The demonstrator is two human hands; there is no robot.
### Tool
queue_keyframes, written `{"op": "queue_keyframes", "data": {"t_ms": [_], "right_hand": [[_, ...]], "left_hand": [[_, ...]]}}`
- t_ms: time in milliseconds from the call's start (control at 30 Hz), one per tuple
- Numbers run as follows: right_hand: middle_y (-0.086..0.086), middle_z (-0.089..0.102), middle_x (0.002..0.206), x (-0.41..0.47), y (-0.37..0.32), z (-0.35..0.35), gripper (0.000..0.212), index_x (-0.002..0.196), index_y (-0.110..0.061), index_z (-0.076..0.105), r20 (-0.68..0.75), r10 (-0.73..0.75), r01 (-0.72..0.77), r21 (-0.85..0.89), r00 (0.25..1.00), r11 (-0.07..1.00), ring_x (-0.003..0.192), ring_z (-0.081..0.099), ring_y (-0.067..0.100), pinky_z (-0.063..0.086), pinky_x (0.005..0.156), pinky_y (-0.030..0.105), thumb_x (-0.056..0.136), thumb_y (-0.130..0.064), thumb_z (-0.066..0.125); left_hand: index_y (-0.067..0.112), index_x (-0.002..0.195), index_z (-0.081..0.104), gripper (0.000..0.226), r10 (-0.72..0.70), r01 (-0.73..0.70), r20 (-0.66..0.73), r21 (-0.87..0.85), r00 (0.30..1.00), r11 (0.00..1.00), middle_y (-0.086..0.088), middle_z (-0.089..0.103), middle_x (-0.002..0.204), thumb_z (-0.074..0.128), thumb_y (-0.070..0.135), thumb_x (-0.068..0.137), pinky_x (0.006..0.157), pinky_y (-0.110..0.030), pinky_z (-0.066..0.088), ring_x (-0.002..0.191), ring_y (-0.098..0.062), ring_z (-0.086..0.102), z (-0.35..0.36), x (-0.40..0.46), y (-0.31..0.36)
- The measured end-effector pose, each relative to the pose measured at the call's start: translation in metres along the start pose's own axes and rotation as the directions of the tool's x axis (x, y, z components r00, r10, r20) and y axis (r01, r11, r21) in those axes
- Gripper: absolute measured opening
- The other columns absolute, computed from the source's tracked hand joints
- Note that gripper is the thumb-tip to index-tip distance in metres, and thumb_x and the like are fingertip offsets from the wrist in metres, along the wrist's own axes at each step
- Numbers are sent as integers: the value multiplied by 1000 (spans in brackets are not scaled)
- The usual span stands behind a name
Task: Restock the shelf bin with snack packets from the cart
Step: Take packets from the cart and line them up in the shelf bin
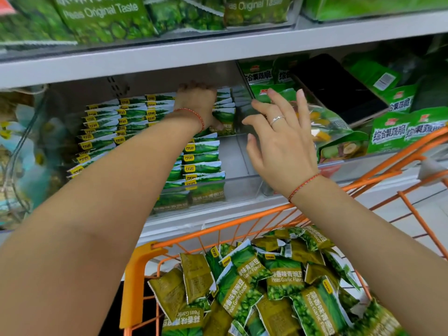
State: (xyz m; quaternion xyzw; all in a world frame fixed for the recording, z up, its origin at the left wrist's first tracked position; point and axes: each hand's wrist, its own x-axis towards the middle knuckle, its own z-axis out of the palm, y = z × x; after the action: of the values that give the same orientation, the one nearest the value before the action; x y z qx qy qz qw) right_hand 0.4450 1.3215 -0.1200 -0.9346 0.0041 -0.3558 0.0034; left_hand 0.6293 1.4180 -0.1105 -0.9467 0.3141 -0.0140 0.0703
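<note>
Restock looks well past halfway. The clear plastic shelf bin (pixel 242 185) already has three tidy rows of small green-and-white pea snack packets (pixel 201 163) standing on edge, filling its left and middle; the strip at 3 o'clock inside the bin shows bare floor, so there's room left. The left hand (pixel 197 103) is deep at the bin's 12 o'clock end, pressed against the back of the right-hand row, thumb down on a packet's front face; its fingers are curled away from view, so can't tell exactly what they grip. The right hand (pixel 281 139) hovers over the empty strip, fingers spread, holding nothing. Down at 6 o'clock the orange wire cart (pixel 135 282) has a big loose heap of garlic pea packets (pixel 278 282), so plenty more trips I'd guess.
</note>
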Motion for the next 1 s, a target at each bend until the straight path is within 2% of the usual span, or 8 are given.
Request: {"op": "queue_keyframes", "data": {"t_ms": [133, 233, 400, 533, 600, 700, 900, 1000], "right_hand": [[10, 63, 119, 0, 0, 0, 22, 98, -11, 67, 11, -1, 1, -7, 1000, 1000, 129, 46, 31, 11, 115, 50, 83, -16, 52], [10, 63, 119, 0, 0, 0, 21, 98, -11, 67, 10, 2, -2, -10, 1000, 1000, 129, 46, 31, 12, 115, 50, 83, -16, 52], [10, 63, 118, 0, 1, 0, 21, 97, -12, 67, 5, 1, -1, -1, 1000, 1000, 128, 47, 32, 14, 115, 51, 83, -16, 52], [10, 64, 117, 0, 1, 1, 21, 97, -11, 67, 11, -9, 9, 11, 1000, 1000, 127, 48, 32, 12, 115, 50, 82, -16, 53], [9, 64, 117, 1, 2, 1, 21, 96, -11, 67, 6, -12, 12, 13, 1000, 1000, 127, 48, 32, 11, 115, 49, 82, -16, 53], [9, 64, 116, 0, 3, 2, 21, 96, -11, 67, -8, -16, 16, 12, 1000, 1000, 127, 48, 31, 11, 115, 48, 82, -16, 52], [9, 63, 116, 0, 3, -7, 23, 98, -11, 66, -16, -38, 40, 99, 999, 994, 126, 48, 31, 11, 116, 48, 86, -18, 48], [7, 66, 105, -11, 7, -30, 21, 96, -10, 67, -53, -106, 113, 174, 993, 978, 119, 52, 29, 13, 117, 45, 87, -10, 48]], "left_hand": [[11, 135, 41, 92, -96, 96, 36, 24, 995, 995, -16, 45, 133, 76, 61, 65, 97, -41, 36, 123, -35, 41, -5, -4, 4], [9, 141, 32, 97, -35, 33, 58, 29, 998, 999, -16, 40, 141, 73, 59, 70, 103, -44, 33, 129, -35, 37, -4, -2, 5], [8, 151, -8, 101, -66, 63, 218, 18, 974, 998, -13, -6, 159, 48, 63, 87, 117, -51, 2, 146, -32, -2, 14, 1, 6], [13, 148, -18, 92, -106, 115, 267, -19, 958, 993, -11, -16, 158, 40, 55, 91, 116, -50, -7, 146, -28, -13, 22, 7, 7], [13, 149, -17, 94, -104, 113, 273, -18, 956, 993, -11, -16, 158, 40, 59, 90, 115, -50, -8, 146, -27, -13, 19, 5, 7], [13, 151, -7, 98, -80, 115, 208, -159, 975, 981, -10, -7, 159, 44, 64, 87, 117, -48, -6, 147, -26, -7, 13, -4, 4], [12, 150, 15, 72, -43, 43, 6, -276, 999, 960, -10, 16, 158, 43, 48, 95, 119, -43, 6, 145, -27, 12, -11, -58, 0], [15, 143, 38, 55, 67, -73, -31, -289, 997, 955, -11, 42, 146, 45, 43, 95, 114, -44, 24, 135, -29, 36, -32, -98, -3]]}}
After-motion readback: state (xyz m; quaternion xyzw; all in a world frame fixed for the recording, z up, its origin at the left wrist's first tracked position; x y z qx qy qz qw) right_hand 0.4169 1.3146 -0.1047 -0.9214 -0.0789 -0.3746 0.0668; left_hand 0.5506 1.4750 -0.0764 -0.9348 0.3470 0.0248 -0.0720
